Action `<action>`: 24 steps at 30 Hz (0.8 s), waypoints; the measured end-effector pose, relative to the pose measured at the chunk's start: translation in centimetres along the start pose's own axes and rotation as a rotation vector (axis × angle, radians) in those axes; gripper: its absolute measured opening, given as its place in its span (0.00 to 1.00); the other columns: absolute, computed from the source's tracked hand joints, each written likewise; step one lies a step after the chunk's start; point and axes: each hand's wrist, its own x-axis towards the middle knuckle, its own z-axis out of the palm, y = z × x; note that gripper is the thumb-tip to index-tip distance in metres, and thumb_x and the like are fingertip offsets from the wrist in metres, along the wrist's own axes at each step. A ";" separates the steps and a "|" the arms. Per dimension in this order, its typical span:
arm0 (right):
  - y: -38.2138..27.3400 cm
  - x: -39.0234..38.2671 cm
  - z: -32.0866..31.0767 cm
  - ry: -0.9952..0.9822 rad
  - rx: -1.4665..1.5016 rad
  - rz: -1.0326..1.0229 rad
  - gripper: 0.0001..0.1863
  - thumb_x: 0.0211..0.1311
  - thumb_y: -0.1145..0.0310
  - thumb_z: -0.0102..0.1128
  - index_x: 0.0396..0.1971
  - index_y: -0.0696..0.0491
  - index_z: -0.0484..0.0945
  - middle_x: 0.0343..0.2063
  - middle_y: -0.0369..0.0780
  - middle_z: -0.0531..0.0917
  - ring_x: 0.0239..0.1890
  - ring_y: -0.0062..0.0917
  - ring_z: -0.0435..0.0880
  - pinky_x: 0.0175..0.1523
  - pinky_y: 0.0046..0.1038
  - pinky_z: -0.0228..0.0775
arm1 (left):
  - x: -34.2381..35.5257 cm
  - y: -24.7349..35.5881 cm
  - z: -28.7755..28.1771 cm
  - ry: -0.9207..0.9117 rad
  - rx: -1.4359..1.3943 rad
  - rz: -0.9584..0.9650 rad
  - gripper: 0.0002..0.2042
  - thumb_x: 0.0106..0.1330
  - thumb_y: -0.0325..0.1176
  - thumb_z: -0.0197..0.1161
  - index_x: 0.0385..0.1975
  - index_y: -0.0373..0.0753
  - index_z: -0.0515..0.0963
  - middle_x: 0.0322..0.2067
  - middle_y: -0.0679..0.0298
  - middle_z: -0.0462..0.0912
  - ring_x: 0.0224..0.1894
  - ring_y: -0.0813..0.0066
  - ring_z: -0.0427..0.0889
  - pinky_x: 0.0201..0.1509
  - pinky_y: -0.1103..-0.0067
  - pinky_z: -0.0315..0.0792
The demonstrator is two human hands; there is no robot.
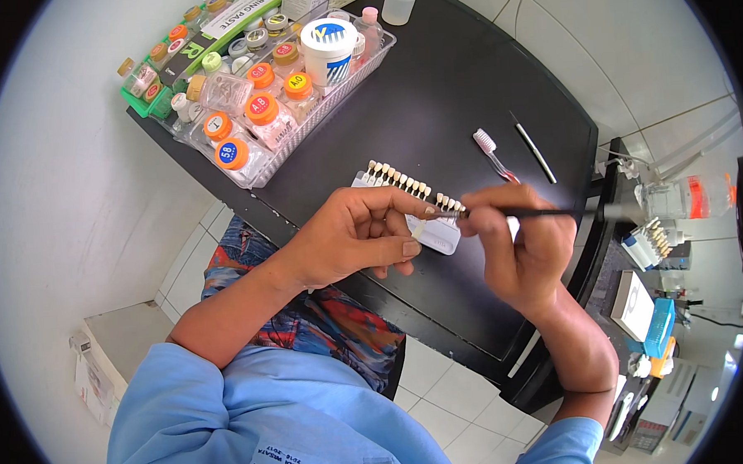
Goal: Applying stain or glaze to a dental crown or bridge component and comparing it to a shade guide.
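My left hand (pixel 363 232) is curled over the near edge of the black table, index finger and thumb pinching a small pale piece (pixel 419 229), too small to make out clearly. My right hand (pixel 525 240) grips a slender dark-handled brush (pixel 545 212) like a pen. Its thin tip points left and reaches the left index fingertip, by the pale piece. Beneath both hands lies a grey-white dental shade guide (pixel 435 237) with a row of tooth-shaped tabs (pixel 400 179). The hands hide part of it.
A clear plastic basket (pixel 320 110) of orange-lidded jars and a white tub (pixel 329 51) stands at the back left. A toothbrush (pixel 485 142) and a thin white-handled tool (pixel 535 153) lie at the right. A bottle (pixel 400 2) stands at the far edge.
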 end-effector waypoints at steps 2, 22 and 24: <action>0.3 -0.2 0.2 0.117 -0.072 0.116 0.04 0.68 0.76 0.72 0.35 0.60 0.85 0.30 0.42 0.90 0.22 0.26 0.85 0.28 0.27 0.74 | 0.0 0.1 0.0 0.015 0.025 -0.014 0.19 0.70 0.22 0.71 0.61 0.31 0.81 0.30 0.64 0.87 0.32 0.80 0.90 0.28 0.87 0.78; -0.9 0.2 0.2 -0.040 0.057 -0.013 0.02 0.66 0.79 0.71 0.35 0.58 0.85 0.28 0.41 0.89 0.22 0.30 0.85 0.27 0.28 0.74 | 0.1 0.0 -0.1 0.006 0.028 -0.026 0.20 0.71 0.24 0.72 0.61 0.31 0.81 0.32 0.64 0.88 0.34 0.79 0.91 0.30 0.87 0.79; -0.6 0.1 0.3 0.015 -0.121 0.128 0.04 0.66 0.78 0.73 0.35 0.60 0.84 0.27 0.43 0.88 0.22 0.31 0.85 0.27 0.29 0.74 | 0.0 0.1 -0.1 0.006 0.029 -0.025 0.20 0.71 0.24 0.72 0.61 0.31 0.81 0.32 0.64 0.88 0.34 0.79 0.91 0.30 0.87 0.79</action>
